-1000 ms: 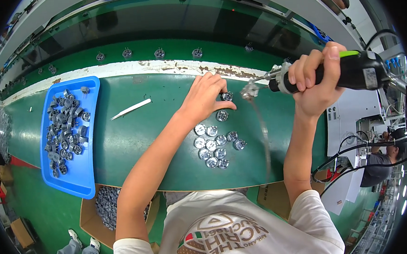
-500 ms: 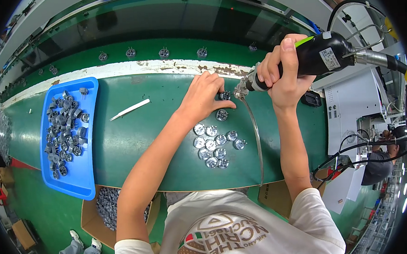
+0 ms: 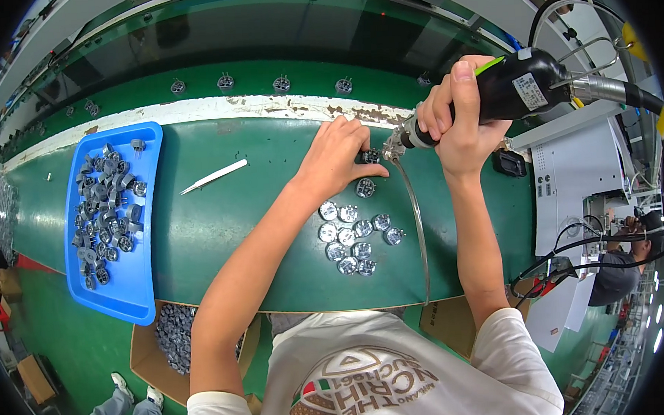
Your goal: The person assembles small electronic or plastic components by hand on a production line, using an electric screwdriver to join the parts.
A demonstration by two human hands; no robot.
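My right hand (image 3: 460,120) is wrapped around a black electric screwdriver (image 3: 513,88) that lies almost level, its metal head pointing left. My left hand (image 3: 336,158) rests on the green bench, thumb and fingers closed around a small round dark component (image 3: 371,156). The screwdriver's tip sits just right of that component; whether they touch I cannot tell. Below my left thumb lies another round component (image 3: 365,188). Nearer my body is a loose group of several silvery round components (image 3: 347,237). A clear thin tube (image 3: 417,229) hangs from the screwdriver head across the bench.
A blue tray (image 3: 159,210) with several grey components stands at left, with white tweezers (image 3: 214,177) beside it. Beyond the bench's chipped white edge runs a green conveyor belt (image 3: 313,83) bearing spaced components. A cardboard box (image 3: 145,356) of parts sits below. Black cables (image 3: 577,244) hang at right.
The components on the conveyor have moved to the right. Both hands, the held component and the screwdriver stay nearly where they were.
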